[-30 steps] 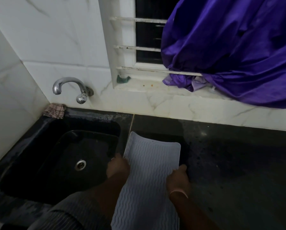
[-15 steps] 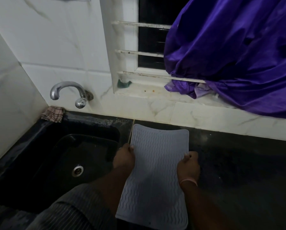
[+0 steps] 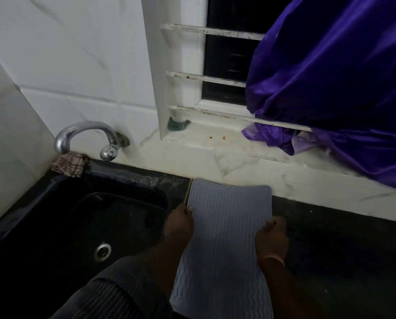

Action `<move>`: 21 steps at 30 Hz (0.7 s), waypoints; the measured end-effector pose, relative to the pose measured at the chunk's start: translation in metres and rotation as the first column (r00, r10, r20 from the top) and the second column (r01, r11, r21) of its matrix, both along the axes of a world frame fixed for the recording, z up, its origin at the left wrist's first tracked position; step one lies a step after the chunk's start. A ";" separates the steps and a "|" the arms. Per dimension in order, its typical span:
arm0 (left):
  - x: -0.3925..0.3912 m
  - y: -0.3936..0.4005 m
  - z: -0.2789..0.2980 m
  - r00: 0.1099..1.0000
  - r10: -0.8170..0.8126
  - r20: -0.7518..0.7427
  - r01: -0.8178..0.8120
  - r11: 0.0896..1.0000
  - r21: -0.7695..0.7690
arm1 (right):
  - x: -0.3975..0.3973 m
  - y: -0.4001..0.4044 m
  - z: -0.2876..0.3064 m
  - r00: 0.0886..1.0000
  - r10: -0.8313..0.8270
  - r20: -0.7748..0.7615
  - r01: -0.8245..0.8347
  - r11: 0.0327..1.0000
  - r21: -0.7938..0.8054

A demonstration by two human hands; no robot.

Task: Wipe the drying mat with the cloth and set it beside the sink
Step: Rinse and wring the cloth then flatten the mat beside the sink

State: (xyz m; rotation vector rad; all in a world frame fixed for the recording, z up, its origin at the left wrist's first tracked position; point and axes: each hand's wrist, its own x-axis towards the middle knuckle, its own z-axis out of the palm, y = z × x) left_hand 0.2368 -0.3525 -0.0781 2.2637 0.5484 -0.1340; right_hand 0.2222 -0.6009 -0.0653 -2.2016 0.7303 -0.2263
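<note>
A pale grey drying mat [image 3: 226, 238] with a wavy ribbed surface lies lengthwise on the dark counter just right of the black sink [image 3: 82, 226]. Its far edge reaches the white wall tile. My left hand [image 3: 179, 223] grips the mat's left edge, and my right hand [image 3: 271, 236] grips its right edge, thumb on top. A checked cloth [image 3: 69, 165] sits bunched at the sink's back left corner, under the tap, away from both hands.
A chrome tap [image 3: 86, 137] curves over the sink's back rim. The dark counter [image 3: 341, 261] stretches to the right. A purple fabric [image 3: 335, 88] hangs over the window bars and sill. A small green scrubber [image 3: 177, 124] lies on the sill.
Both hands have carried the mat away from me toward the wall; its far edge now meets the tile. The grip on both side edges is unchanged.
</note>
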 end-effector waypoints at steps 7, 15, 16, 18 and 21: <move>0.007 0.006 -0.017 1.000 0.005 0.008 -0.005 1.000 0.009 | 0.007 -0.007 -0.014 0.999 0.016 -0.047 -0.016 1.000 -0.014; 0.012 0.006 -0.017 1.000 -0.009 0.003 0.009 1.000 0.016 | 0.015 -0.013 -0.019 0.993 -0.009 -0.116 0.007 1.000 -0.012; 0.011 0.006 -0.017 1.000 -0.004 -0.010 0.004 1.000 0.024 | 0.015 -0.013 -0.021 0.991 -0.020 -0.133 0.017 1.000 -0.021; 0.012 0.006 -0.017 0.999 0.017 -0.027 -0.017 0.999 0.027 | 0.013 -0.013 -0.024 0.986 -0.030 -0.165 0.024 0.999 -0.036; 0.011 0.006 -0.011 0.999 0.048 -0.024 -0.046 0.996 0.078 | 0.009 -0.015 -0.028 0.984 -0.043 -0.174 0.029 0.996 -0.080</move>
